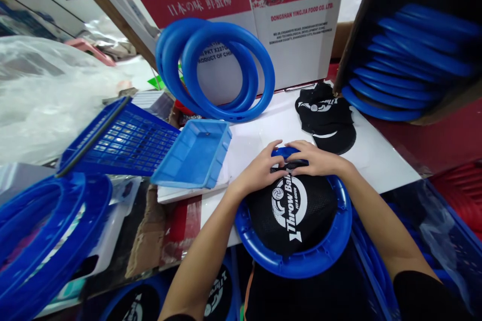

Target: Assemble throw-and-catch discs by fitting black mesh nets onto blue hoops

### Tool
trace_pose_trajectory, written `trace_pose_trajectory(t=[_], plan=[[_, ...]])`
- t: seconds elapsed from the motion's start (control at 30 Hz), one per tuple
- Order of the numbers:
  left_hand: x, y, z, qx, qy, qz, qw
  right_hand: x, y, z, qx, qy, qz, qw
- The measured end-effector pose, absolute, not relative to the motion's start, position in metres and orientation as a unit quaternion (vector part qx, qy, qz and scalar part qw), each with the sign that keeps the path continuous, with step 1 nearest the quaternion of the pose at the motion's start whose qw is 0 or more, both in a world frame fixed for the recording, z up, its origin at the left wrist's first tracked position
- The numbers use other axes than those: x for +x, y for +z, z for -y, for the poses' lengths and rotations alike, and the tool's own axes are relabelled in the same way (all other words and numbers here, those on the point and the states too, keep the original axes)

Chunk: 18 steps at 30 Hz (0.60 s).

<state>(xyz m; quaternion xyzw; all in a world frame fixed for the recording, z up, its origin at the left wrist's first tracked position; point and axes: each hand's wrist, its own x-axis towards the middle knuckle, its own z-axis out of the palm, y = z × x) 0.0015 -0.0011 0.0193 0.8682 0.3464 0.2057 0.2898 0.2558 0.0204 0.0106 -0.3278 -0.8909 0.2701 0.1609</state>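
A blue plastic ring (293, 267) lies at the table's near edge, tilted toward my body. Across it is a black mesh cloth (320, 203) printed with "Throw Ball" in white. At the far side of the ring, my left hand (259, 169) pinches the cloth's edge. Close beside it, my right hand (314, 159) grips the same edge, fingers curled over the rim. The fingertips of both hands nearly meet. Behind my right hand, more black printed mesh cloths (324, 115) lie in a loose pile on the white tabletop (384, 170).
Two blue rings (265, 75) lean against a white carton (293, 40). A light-blue tray (192, 155) and a blue basket (124, 135) stand left. At right, a tilted box holds stacked blue rings (399, 70). More rings (48, 220) lie at the lower left.
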Motion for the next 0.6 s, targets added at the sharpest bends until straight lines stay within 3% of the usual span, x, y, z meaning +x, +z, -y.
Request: trace_pose_trajectory(t=[0.47, 0.6], plan=[[0.006, 0.007, -0.005, 0.851, 0.193, -0.403, 0.275, 0.255, 0.016, -0.022, -0.317, 0.37, 0.852, 0.192], [0.001, 0.011, -0.005, 0.834, 0.177, -0.426, 0.302, 0.255, 0.016, -0.022, -0.294, 0.368, 0.869, 0.152]])
